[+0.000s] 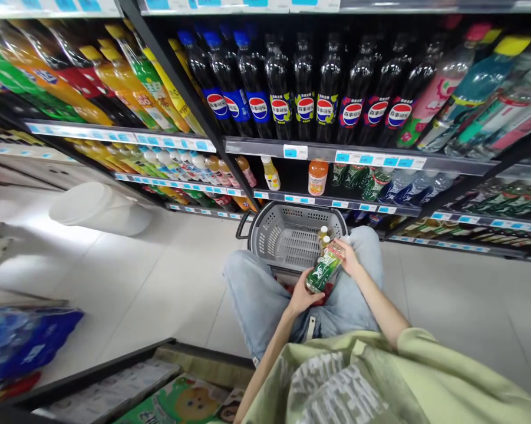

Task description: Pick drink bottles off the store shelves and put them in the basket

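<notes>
A bottle with a green label (323, 270) lies tilted between both my hands, over my lap. My left hand (304, 293) is wrapped round its lower end. Around its upper end, by the cap, close the fingers of my right hand (348, 259), which partly hide the cap. Just beyond my knees, a grey shopping basket (287, 259) stands on the floor against the shelf. A few small bottles with pale caps (323, 231) stand at the basket's right side, partly covered by the bottle I hold.
Drink shelves (247, 146) rise in front, with rows of cola bottles (280, 88) above. An orange drink bottle (318, 178) stands on the lower shelf. A white bin (92, 203) is at left on the tiled floor; blue-wrapped packs (30, 347) and a shelf with boxes (181, 400) lie nearer me.
</notes>
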`<state>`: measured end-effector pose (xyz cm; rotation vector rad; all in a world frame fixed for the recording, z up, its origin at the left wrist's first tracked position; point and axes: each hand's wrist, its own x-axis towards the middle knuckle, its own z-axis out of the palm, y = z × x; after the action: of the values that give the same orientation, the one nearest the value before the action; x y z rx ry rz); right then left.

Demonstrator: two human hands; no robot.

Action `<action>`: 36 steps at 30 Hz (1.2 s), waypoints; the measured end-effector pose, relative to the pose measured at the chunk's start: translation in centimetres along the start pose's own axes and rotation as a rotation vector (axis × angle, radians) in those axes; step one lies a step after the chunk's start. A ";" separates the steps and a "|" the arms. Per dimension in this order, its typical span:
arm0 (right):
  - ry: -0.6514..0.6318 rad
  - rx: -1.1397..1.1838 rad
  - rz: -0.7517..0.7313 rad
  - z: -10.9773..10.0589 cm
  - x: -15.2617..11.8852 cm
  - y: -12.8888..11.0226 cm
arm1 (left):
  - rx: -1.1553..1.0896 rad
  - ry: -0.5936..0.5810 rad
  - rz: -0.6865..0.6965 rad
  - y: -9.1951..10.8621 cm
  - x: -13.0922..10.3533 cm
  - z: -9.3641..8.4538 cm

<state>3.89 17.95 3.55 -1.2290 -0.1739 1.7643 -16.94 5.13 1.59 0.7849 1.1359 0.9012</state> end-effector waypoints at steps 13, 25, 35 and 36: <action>-0.006 0.043 -0.049 0.3 0.5 0.4 | -0.053 0.122 -0.054 0.3 0.0 0.0; -0.030 0.061 -0.057 -0.3 0.2 -0.2 | -0.151 -0.128 -0.264 0.0 0.1 -0.3; -0.004 0.036 -0.121 -0.1 0.4 0.3 | -0.213 -0.127 -0.374 -0.1 0.4 -0.7; -0.004 0.041 -0.121 -0.2 0.5 0.2 | -0.218 -0.124 -0.358 -0.2 0.4 -0.6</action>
<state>3.89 18.10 3.02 -1.1617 -0.2087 1.6576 -17.39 5.42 1.15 0.4338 1.0079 0.6519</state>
